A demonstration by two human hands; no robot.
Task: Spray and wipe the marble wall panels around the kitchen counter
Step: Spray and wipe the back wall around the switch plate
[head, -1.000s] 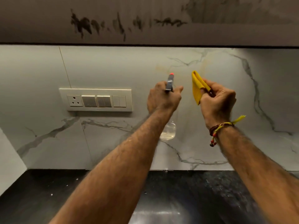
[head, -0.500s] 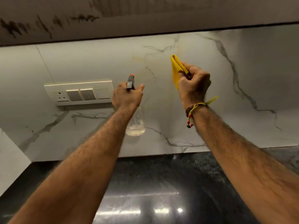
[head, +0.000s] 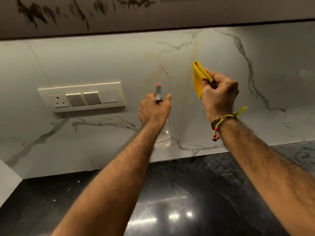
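Both hands sit farther right of the switch plate [head: 81, 97] than before. I see left hand [head: 154, 111] gripping the spray bottle [head: 162, 137], right hand [head: 219, 96] pinching the folded yellow cloth [head: 198, 79] near the marble wall [head: 170, 65].

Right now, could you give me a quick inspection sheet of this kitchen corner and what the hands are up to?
Surface: black countertop, glossy, light reflections.
Job's things: marble wall panel with faint yellowish streaks; clear spray bottle aimed at it; folded yellow cloth.
Clutter: nothing seen.
Fingers: left hand grips the bottle; right hand pinches the cloth, whether it touches the wall is unclear.
Cables: nothing seen.
Surroundings: switch plate left of the hands; dark-smudged cabinet overhead.
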